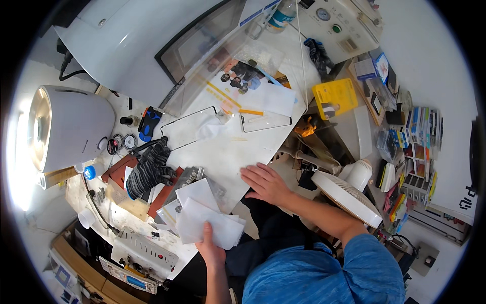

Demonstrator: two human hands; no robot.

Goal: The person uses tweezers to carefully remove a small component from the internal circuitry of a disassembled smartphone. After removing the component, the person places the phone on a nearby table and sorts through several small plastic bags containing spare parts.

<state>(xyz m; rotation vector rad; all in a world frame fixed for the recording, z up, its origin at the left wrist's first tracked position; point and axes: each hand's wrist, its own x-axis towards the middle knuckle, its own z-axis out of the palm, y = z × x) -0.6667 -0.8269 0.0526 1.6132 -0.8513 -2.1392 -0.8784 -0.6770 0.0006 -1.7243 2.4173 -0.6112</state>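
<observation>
My left hand (210, 251) grips a small stack of white translucent sheets (195, 223) near the table's front edge, thumb on top and the other fingers hidden underneath. My right hand (267, 185) rests at the table's right edge, holding nothing, its fingers spread. Beyond the hands, a black-rimmed clear screen panel (266, 123) lies on the white table (223, 169). A larger clear panel with a dark rim (183, 127) is to its left, beside a crumpled white wipe (211, 130). Clear plastic packets (190, 178) lie just past the stack.
A grey knitted glove (150, 169) and a blue-black cutter (150, 124) lie on the left. A large white machine (126, 45) stands behind. On the right are a yellow packet (335, 99), a white fan (349, 197) and a crowded shelf (417, 147). A bottle (281, 16) stands far back.
</observation>
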